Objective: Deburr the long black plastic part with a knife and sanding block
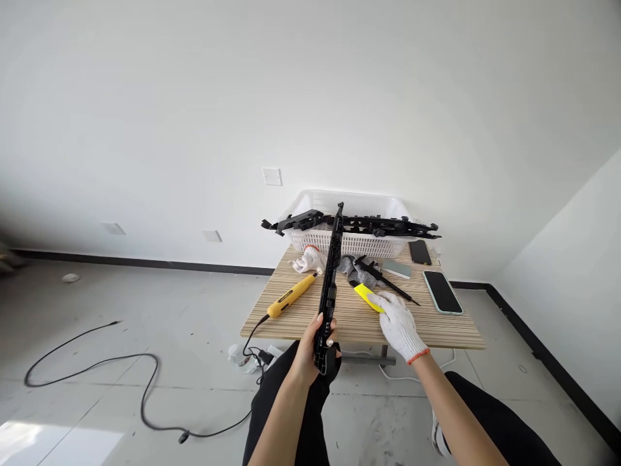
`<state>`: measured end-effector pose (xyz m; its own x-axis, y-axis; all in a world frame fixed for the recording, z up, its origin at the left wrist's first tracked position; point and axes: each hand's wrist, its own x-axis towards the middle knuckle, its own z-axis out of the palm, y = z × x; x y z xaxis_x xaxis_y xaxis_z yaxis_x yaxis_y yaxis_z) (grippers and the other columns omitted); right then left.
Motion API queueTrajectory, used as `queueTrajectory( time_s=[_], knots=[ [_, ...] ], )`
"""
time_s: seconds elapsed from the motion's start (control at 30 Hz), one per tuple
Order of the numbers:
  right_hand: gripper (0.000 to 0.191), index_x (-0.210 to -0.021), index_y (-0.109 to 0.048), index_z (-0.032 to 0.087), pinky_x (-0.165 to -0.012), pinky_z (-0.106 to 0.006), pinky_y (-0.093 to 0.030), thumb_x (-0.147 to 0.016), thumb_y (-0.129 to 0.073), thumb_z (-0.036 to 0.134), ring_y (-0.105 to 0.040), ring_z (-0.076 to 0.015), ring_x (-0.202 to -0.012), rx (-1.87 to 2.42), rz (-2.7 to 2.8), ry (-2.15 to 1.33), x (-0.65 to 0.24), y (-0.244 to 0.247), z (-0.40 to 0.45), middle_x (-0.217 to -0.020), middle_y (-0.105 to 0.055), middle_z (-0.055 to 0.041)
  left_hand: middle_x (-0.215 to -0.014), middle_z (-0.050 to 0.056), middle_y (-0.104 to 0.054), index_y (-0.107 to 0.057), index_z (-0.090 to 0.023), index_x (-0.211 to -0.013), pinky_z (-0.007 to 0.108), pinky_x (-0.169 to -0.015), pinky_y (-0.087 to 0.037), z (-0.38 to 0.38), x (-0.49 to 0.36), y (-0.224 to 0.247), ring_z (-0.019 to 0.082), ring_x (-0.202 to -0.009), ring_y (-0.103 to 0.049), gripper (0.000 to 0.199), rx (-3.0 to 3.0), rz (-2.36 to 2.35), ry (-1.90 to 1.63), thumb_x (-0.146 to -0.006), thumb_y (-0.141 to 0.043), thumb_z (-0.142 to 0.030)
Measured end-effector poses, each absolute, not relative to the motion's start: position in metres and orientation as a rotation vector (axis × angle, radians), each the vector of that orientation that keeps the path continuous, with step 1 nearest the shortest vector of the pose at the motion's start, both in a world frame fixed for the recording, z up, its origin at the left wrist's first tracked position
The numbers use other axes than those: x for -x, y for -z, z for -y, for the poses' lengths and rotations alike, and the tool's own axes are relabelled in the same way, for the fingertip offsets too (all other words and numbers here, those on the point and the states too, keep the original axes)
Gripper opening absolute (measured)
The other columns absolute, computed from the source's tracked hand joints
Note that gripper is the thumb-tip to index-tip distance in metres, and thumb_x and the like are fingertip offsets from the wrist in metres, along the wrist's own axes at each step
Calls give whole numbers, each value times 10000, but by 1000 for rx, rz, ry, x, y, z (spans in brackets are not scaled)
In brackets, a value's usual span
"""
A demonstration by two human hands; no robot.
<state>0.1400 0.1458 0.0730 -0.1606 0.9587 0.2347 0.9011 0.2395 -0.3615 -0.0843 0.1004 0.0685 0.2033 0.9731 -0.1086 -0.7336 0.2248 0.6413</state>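
Note:
My bare left hand (310, 346) is closed around the lower end of a long black plastic part (330, 281), which is tilted upright over the front of the table. In my right hand (398, 321), which wears a white knit glove with an orange cuff, is a yellow utility knife (367, 297). The knife's dark front end points left, toward the black part but apart from it. Just beyond the knife, a black caliper (388, 282) lies partly on a grey cloth (371, 275). A yellow corded power tool (291, 296) rests left of the black part.
Behind, a white plastic basket (349, 246) holds more long black parts (388, 226). A white glove (310, 260), a grey-green block (396, 268), a dark phone (420, 252) and a light-framed phone (442, 292) lie on the wooden table (262, 327). A black cable (152, 388) snakes over the floor.

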Motion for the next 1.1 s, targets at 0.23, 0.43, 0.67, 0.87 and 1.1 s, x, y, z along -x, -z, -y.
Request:
queueTrajectory(
  time_s=[0.23,0.43,0.67,0.87,1.1],
  knots=[
    [350,-955,-772,362,-951,-400,-436,-863,-497,166,-504,-252,-1134,1687,2014,-190,-136,-76,-143,-1304,-580,8,-856,-26,-558,-501,-251,-1074,215,-535,-561,-96,85,-70,54,-560,-484,344,-587,-692,-1261,-822,-704,-366],
    [291,-881,-766,314,-952,-397,-438,-838,-523,160,-506,-248,-1130,1668,1983,-167,-138,-75,-142,-1236,-601,-18,-850,-28,-551,-505,-253,-1058,213,-573,-557,-96,83,-69,56,-579,-474,312,-627,-701,-1254,-836,-687,-375],
    [253,-854,-743,279,-917,-375,-444,-826,-531,143,-529,-239,-1130,1647,1948,-185,-138,-75,-141,-1270,-594,-14,-887,-5,-553,-558,-227,-1061,228,-626,-559,-92,82,-74,74,-625,-488,261,-676,-721,-1228,-859,-662,-357],
    [177,-813,-711,269,-863,-351,-451,-815,-562,173,-564,-222,-1079,1657,1894,-258,-142,-76,-145,-1218,-629,-2,-853,-4,-565,-589,-210,-983,246,-652,-556,-89,80,-81,79,-621,-498,239,-669,-750,-1209,-823,-703,-346],
    [239,-782,-681,245,-936,-380,-426,-775,-482,114,-532,-237,-1117,1642,1697,-148,-146,-70,-145,-1202,-623,-31,-811,-3,-577,-615,-199,-948,237,-638,-545,-91,79,-78,89,-627,-522,234,-660,-758,-1215,-809,-717,-356]
  ],
)
